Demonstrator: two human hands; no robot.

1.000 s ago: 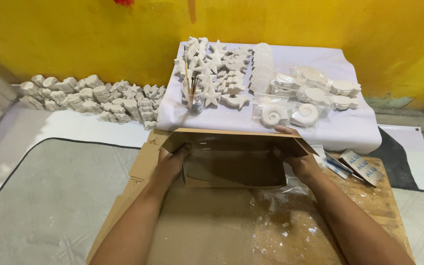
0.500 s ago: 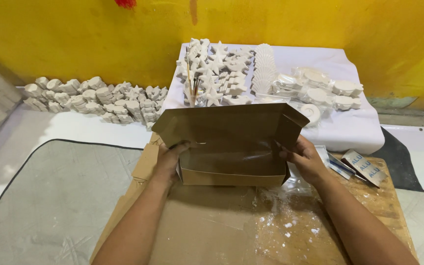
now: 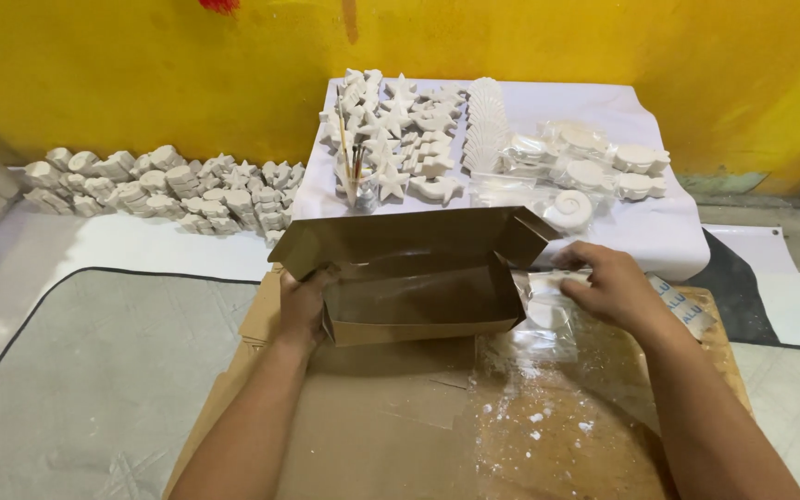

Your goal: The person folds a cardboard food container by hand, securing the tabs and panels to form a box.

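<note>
Both my hands are down on the brown cardboard sheet in front of me. My left hand is closed around the left end of the open cardboard box, thumb on the outside wall and fingers curled in over the edge, so it has a firm hold. The box sits at about 12 o'clock from my arms, its flaps folded outward and its inside bare brown. My right hand is off the box, at about 2 o'clock, with fingers loosely spread and bent over a clear plastic bag that lies just beside the box's right end. Its fingertips seem to be pressing or pinching the plastic, though I cannot tell for sure whether it is actually gripped, because the film is see-through and hard to read. White dust and crumbs speckle the sheet at about 4 o'clock. Beyond the box, at 12 o'clock, a white cloth carries plaster shapes, stars and shells among them, with a few brushes standing upright in their midst. More white pieces are piled along the yellow wall at 10 o'clock. A grey mat lies at 9 o'clock.
</note>
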